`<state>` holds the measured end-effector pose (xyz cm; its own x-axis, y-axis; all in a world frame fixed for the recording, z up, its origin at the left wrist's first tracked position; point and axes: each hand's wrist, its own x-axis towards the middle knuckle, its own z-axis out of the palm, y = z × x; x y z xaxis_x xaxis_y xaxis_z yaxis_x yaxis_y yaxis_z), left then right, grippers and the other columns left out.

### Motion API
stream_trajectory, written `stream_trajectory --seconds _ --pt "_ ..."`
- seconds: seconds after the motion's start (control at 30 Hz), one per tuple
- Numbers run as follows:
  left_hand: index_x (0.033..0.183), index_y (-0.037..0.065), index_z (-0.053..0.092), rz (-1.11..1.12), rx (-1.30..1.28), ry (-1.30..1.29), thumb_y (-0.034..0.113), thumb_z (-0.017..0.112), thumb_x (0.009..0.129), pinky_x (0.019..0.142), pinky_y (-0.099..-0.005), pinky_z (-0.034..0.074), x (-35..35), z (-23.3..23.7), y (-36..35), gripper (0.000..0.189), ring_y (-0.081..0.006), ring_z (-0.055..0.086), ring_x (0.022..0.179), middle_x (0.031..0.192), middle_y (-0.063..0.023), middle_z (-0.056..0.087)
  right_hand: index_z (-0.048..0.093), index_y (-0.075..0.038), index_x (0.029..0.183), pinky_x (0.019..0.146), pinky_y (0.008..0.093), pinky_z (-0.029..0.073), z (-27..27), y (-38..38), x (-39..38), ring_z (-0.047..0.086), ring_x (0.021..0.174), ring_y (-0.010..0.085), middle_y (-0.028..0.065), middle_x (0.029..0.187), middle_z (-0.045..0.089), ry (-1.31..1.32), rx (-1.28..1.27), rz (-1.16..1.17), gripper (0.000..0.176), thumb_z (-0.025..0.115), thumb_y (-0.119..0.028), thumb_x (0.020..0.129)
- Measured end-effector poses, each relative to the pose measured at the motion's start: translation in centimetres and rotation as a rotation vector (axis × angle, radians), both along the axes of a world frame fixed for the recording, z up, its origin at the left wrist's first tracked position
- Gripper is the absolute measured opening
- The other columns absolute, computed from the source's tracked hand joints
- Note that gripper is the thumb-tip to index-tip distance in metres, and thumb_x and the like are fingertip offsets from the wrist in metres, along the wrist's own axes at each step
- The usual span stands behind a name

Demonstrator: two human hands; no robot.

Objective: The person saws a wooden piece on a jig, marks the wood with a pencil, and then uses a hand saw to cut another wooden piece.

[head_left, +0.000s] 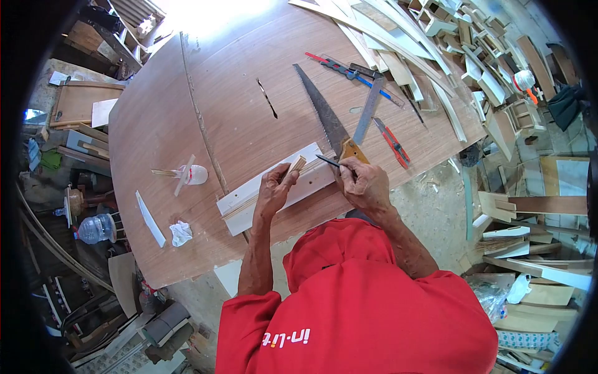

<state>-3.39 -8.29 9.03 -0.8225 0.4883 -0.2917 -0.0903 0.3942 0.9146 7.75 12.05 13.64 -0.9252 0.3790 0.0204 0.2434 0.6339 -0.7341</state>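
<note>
Between the thumb and fingers of my left hand (275, 188) is a small wooden piece (298, 164), its end tilted up. My right hand (366, 185) grips a dark pencil (326, 160), whose tip points left toward that piece. Beneath both hands lies a white board (249, 198) with small dark holes and thin wooden strips (244, 206) along its length. A handsaw (324, 112) with a wooden handle rests just beyond my right hand. Beside it are a metal square (369, 111) and a red utility knife (392, 143).
On the wooden tabletop (237, 124) are a thin brush-like tool (266, 98), a blue-and-red bar tool (355, 73), a white cup (197, 175) with sticks and crumpled white paper (180, 234). Long wood strips (398, 37) overhang the far right edge. Scrap wood crowds the floor on both sides.
</note>
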Motion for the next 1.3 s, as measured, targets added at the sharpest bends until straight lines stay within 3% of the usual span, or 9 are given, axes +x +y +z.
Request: stream_trajectory --seconds 0.07,0.47,0.6,0.67,0.9,0.97,1.2,1.27,1.3 --pt "0.091 0.004 0.066 0.001 -0.002 0.004 0.023 0.063 0.093 0.051 -0.0231 0.031 0.1 0.0 -0.1 0.020 -0.0035 0.038 0.059 0.067 0.0065 0.049 0.068 -0.009 0.094 0.065 0.0453 0.051 0.9 -0.4 -0.1 0.066 0.072 0.0356 0.0164 0.075 0.067 0.011 -0.116 -0.028 0.017 0.056 -0.021 0.090" --pt "0.088 0.005 0.065 -0.013 0.033 -0.051 0.025 0.062 0.094 0.050 -0.0229 0.027 0.1 0.1 -0.1 0.021 -0.0033 0.036 0.057 0.065 0.0067 0.046 0.067 -0.009 0.096 0.064 0.0439 0.051 -0.8 -0.8 0.0 0.066 0.070 0.0346 0.0157 0.074 0.067 0.058 -0.142 0.035 0.016 0.057 -0.019 0.090" --pt "0.098 0.002 0.068 -0.022 0.044 -0.123 0.025 0.062 0.093 0.053 -0.0239 0.033 -0.6 0.2 -0.4 0.024 -0.0046 0.040 0.061 0.068 0.0051 0.052 0.067 -0.009 0.097 0.063 0.0436 0.051 -1.1 -0.3 0.6 0.066 0.069 0.0348 0.0157 0.073 0.066 -0.055 -0.070 0.024 0.016 0.056 -0.019 0.090" --pt "0.097 0.002 0.068 -0.030 0.020 -0.120 0.025 0.062 0.093 0.053 -0.0238 0.032 -0.7 0.3 -0.5 0.023 -0.0044 0.039 0.061 0.068 0.0055 0.051 0.067 -0.009 0.097 0.062 0.0436 0.050 -1.0 -0.7 0.5 0.066 0.068 0.0347 0.0156 0.072 0.066 0.080 -0.158 -0.061 0.016 0.056 -0.019 0.091" --pt "0.093 0.003 0.067 -0.050 0.049 -0.124 0.023 0.062 0.093 0.052 -0.0228 0.032 -0.5 0.3 0.0 0.020 -0.0038 0.040 0.059 0.067 0.0050 0.051 0.068 -0.008 0.096 0.062 0.0435 0.051 -1.5 -1.1 -0.1 0.067 0.068 0.0342 0.0165 0.073 0.066 0.056 -0.218 -0.025 0.018 0.056 -0.019 0.092" --pt "0.098 0.002 0.069 -0.061 0.038 -0.135 0.024 0.063 0.093 0.053 -0.0234 0.034 -0.5 0.3 0.0 0.023 -0.0047 0.041 0.061 0.069 0.0048 0.053 0.068 -0.006 0.100 0.054 0.0341 0.045 -1.7 -1.1 -0.1 0.058 0.054 0.0201 0.0120 0.064 0.061 0.108 -0.205 -0.021 0.020 0.057 -0.021 0.094" --pt "0.102 0.002 0.069 -0.077 0.015 -0.141 0.025 0.063 0.093 0.053 -0.0235 0.035 -0.7 0.1 0.1 0.025 -0.0047 0.042 0.062 0.070 0.0041 0.054 0.068 -0.006 0.101 0.054 0.0344 0.045 -1.6 -0.8 -0.2 0.058 0.054 0.0215 0.0127 0.063 0.061 0.073 -0.233 -0.016 0.020 0.057 -0.021 0.094" --pt "0.102 0.002 0.068 -0.081 0.016 -0.137 0.025 0.062 0.094 0.053 -0.0235 0.035 -0.6 0.0 0.1 0.025 -0.0046 0.042 0.062 0.070 0.0040 0.054 0.067 -0.008 0.097 0.062 0.0424 0.050 -1.3 -0.5 -0.2 0.067 0.067 0.0337 0.0167 0.072 0.066 -0.010 -0.241 0.000 0.019 0.055 -0.021 0.092" --pt "0.101 0.002 0.068 -0.070 0.034 -0.144 0.026 0.062 0.094 0.053 -0.0233 0.035 -0.6 0.0 0.1 0.026 -0.0047 0.043 0.062 0.070 0.0039 0.054 0.067 -0.008 0.097 0.062 0.0424 0.050 -1.4 -0.4 -0.1 0.067 0.067 0.0337 0.0167 0.072 0.066 -0.010 -0.241 0.001 0.019 0.055 -0.021 0.092"
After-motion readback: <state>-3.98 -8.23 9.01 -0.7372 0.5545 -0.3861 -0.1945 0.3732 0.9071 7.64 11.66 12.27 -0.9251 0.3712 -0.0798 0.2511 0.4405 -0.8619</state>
